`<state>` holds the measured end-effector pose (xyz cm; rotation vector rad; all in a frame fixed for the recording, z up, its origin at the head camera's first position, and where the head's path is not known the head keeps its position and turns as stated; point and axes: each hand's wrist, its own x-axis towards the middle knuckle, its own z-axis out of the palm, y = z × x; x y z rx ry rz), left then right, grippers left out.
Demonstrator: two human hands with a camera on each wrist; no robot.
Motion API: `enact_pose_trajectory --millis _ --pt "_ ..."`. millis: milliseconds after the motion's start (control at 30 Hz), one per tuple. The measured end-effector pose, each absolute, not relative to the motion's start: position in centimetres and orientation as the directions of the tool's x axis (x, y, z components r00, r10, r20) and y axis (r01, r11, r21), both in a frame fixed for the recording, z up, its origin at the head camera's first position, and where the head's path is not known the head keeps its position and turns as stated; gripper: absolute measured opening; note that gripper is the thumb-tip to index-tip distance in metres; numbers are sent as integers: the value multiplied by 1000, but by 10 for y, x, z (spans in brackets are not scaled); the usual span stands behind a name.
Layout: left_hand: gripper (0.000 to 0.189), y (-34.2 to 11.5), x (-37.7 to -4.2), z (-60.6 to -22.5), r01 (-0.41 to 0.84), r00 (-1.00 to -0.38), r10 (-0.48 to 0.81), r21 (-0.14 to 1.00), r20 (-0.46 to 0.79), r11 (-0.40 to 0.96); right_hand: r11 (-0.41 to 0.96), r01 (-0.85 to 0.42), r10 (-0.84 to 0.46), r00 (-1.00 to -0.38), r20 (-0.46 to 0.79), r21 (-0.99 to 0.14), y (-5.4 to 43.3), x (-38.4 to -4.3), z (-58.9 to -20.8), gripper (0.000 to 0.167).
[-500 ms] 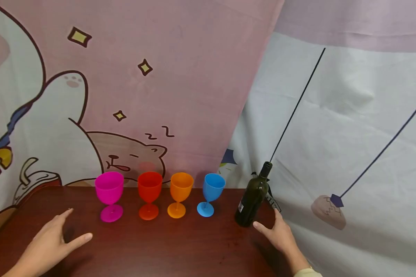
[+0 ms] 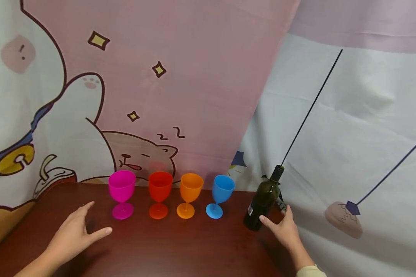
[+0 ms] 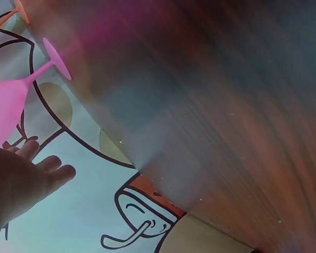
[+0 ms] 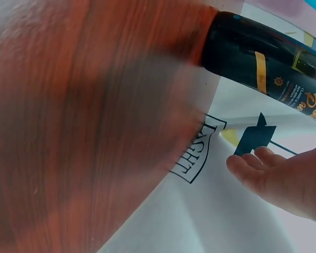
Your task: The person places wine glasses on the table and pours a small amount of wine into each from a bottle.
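A dark green wine bottle stands upright at the right of the table. Beside it is my right hand, fingers spread and thumb at the bottle's lower side; whether they touch I cannot tell. The right wrist view shows the bottle's label and the relaxed fingers apart from the glass. My left hand hovers with fingers extended, holding nothing, in front and left of a magenta goblet. To that goblet's right stand a red goblet, an orange goblet and a blue goblet.
All the goblets and the bottle share a brown wooden table. A printed curtain hangs directly behind its back edge, and a white part of the curtain runs along the right side.
The head view has turned slightly left. My right hand has come closer to the bottle, its thumb now at the bottle's side. The left hand has shifted a little rightward, toward the magenta goblet.
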<state>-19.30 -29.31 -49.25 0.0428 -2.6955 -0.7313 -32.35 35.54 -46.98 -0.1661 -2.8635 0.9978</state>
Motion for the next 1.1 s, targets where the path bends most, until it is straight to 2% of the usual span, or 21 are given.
enact_pose_trajectory --millis 300,567,833,967,1100 --pt "121 -273 -208 -486 72 -928 -138 531 346 844 754 77 151 -987 58 -653 352 -329 -470 142" --pt "123 -268 -230 -474 26 -907 -262 667 329 744 697 44 154 -984 89 -716 342 -337 -467 138" --pt "134 -256 -251 -463 -53 -910 -363 809 203 585 612 -57 154 -970 189 -789 329 -348 -463 124" --pt "134 -250 -259 -465 -57 -905 -381 836 187 547 591 -92 180 -953 242 -801 321 -352 -461 111" --pt "133 -248 -264 -469 -43 -898 -397 861 189 507 583 -75 210 -948 240 -809 314 -355 -461 104"
